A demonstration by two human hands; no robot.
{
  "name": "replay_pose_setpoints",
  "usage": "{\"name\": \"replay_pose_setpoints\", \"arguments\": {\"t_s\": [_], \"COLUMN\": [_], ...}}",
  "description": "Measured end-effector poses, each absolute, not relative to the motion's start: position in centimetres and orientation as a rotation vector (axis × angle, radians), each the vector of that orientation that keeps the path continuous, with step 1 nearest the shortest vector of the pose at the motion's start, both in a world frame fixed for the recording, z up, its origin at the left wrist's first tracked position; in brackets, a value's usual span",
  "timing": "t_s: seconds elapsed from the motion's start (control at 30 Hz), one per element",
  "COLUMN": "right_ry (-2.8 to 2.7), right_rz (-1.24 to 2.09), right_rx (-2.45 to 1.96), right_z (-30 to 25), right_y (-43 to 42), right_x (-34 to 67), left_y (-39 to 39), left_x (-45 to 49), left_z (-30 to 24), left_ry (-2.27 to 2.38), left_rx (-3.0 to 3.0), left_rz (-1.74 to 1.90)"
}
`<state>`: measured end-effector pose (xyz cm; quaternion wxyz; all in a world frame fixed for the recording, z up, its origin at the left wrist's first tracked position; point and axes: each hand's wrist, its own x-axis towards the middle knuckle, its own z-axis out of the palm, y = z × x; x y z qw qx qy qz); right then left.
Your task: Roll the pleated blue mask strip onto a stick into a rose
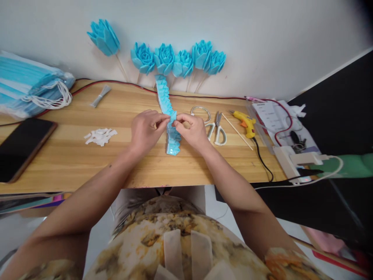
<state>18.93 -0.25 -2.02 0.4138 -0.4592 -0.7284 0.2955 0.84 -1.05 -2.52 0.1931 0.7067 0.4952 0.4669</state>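
First, at the far left, a stack of blue face masks [26, 83] lies in clear plastic, white ear loops bunched at its right end. Near left, a smartphone [25, 149] rests with its dark screen up. To the right, a bundle of twist ties [100, 96] lies on the far side of a pile of white scraps [100, 137]. The left hand [148, 129] pinches the left edge of a pleated blue strip [164, 102] between thumb and forefinger. The strip runs far to near across the middle of the wooden tabletop [140, 171]; beyond its far end, blue flowers [164, 58] on sticks lean against the wall. The right hand [194, 130], likewise closed, pinches the strip's right edge, opposite. Farther right are white-handled scissors [218, 124], blades pointing far; a wooden stick [237, 131], lying diagonally; and a yellow glue gun [246, 123], its cord running near.
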Motion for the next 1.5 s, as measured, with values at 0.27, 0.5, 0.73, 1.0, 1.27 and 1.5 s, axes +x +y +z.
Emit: {"name": "replay_pose_setpoints", "arguments": {"t_s": [0.27, 0.5, 0.73, 1.0, 1.27, 1.5], "right_ry": [-1.833, -1.851, -1.838, -1.868, -1.873, -1.755], "right_rz": [0.74, 0.74, 0.742, 0.715, 0.715, 0.878], "right_rx": [-1.119, -1.142, -1.093, -1.077, -1.051, -1.08], "right_z": [-2.4, -2.25, -2.26, -2.49, -2.33, -2.37], "right_y": [-0.2, -0.35, -0.29, -0.08, -0.27, 0.1], "right_x": [18.97, 18.95, 19.02, 19.04, 19.01, 19.36], "left_y": [-1.04, -1.31, -1.27, -1.22, -1.11, -0.45], "left_x": [0.74, 0.77, 0.76, 0.56, 0.62, 0.17], "left_z": [-2.59, -2.38, -2.19, -2.2, -2.38, -2.34], "left_ry": [1.358, 1.299, 1.242, 1.25, 1.224, 1.183], "left_rx": [1.953, 1.682, 1.581, 1.659, 1.601, 1.421], "left_rz": [1.313, 1.321, 1.299, 1.292, 1.304, 1.405]}}
